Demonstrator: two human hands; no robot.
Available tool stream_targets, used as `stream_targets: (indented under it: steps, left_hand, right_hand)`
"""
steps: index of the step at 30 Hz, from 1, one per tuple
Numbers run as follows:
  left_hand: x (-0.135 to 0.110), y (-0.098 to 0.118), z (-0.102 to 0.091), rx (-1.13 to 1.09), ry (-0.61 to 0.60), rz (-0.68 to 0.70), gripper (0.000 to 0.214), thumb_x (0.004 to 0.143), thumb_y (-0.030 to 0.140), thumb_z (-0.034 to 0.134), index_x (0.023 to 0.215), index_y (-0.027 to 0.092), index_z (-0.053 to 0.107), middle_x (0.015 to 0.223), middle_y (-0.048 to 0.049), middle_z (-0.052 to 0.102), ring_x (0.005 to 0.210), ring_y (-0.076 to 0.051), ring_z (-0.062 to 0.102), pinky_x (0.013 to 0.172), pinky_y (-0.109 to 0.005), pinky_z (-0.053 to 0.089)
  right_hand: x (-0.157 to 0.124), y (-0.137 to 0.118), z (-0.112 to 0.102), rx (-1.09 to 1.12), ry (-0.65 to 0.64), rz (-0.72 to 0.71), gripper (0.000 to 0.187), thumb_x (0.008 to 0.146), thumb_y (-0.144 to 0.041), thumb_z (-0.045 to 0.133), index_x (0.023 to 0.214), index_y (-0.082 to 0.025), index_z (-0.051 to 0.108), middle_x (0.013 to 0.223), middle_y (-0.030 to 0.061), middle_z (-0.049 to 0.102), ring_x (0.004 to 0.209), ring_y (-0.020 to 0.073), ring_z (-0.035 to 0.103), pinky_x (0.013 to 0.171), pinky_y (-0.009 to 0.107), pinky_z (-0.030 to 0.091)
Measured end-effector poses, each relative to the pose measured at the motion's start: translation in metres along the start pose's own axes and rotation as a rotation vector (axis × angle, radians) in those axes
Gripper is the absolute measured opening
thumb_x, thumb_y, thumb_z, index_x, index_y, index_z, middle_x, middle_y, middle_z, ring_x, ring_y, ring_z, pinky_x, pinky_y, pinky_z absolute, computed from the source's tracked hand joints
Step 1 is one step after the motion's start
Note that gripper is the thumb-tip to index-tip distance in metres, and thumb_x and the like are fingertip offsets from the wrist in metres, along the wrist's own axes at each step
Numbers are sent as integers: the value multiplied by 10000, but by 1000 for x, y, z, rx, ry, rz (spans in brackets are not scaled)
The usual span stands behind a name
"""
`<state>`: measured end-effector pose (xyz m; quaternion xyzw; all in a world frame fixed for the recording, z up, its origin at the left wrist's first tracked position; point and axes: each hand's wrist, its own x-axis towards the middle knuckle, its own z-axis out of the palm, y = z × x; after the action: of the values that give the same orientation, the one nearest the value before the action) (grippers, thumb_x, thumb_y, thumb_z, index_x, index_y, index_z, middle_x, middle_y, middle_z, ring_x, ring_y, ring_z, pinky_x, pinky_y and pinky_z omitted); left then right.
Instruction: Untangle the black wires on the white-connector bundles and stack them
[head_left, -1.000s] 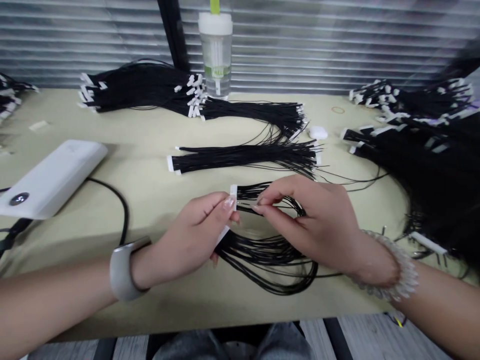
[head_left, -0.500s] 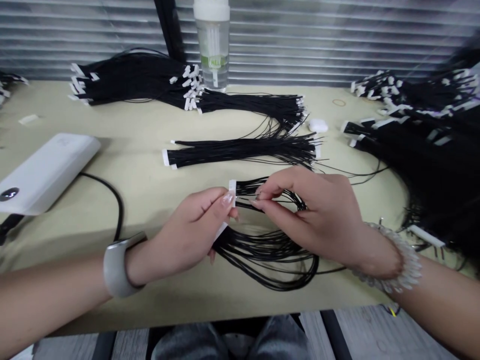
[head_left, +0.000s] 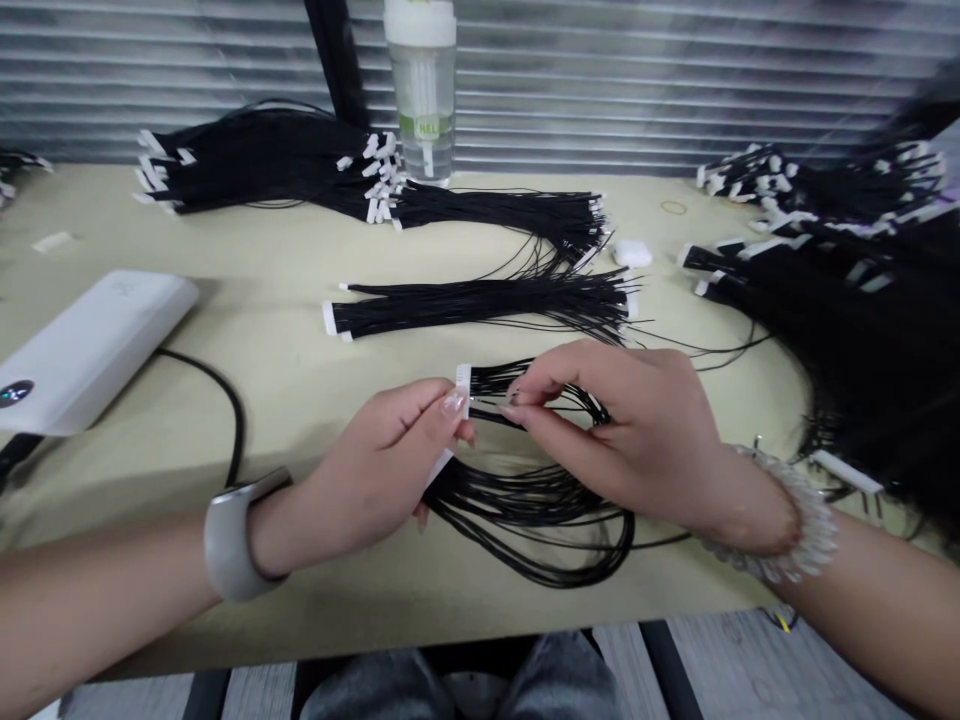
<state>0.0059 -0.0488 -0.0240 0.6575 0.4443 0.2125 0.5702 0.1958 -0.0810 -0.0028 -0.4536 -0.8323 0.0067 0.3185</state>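
Between thumb and fingers, my left hand (head_left: 405,450) grips a white connector housing (head_left: 463,388) of a black wire harness (head_left: 540,500). A second white housing (head_left: 439,468) at the other end of the wires shows beneath that hand. The wires loop round to the right and back. My right hand (head_left: 622,430) pinches the end of a thin wire (head_left: 489,403) between thumb and index finger, just right of the upper housing. The wire's tip points at the housing; whether it sits inside a slot I cannot tell.
Behind my hands lies a bundle of black wires (head_left: 480,308), with larger bundles (head_left: 262,160) farther back. A heap of harnesses (head_left: 862,340) covers the right side. On the left is a white power bank (head_left: 112,345) with a black cable (head_left: 221,385). A clear bottle (head_left: 424,100) stands at the back.
The whole view has shifted slightly. Both hands keep nearly the same pose, at the housing and the thin wire.
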Motion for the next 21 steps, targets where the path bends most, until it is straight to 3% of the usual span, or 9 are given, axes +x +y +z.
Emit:
stream_targets:
  steps: [21]
  left_hand:
    - [0,-5,-3,79,-70,94,340,879,446,331,730,183,486,560,58,419,355,-31,436,310,-119,383]
  right_hand:
    - [1,-3,6,2,13,-9,118,751,-79,550,792,-189,541,715,-80,604,644,13,528,606,133,404]
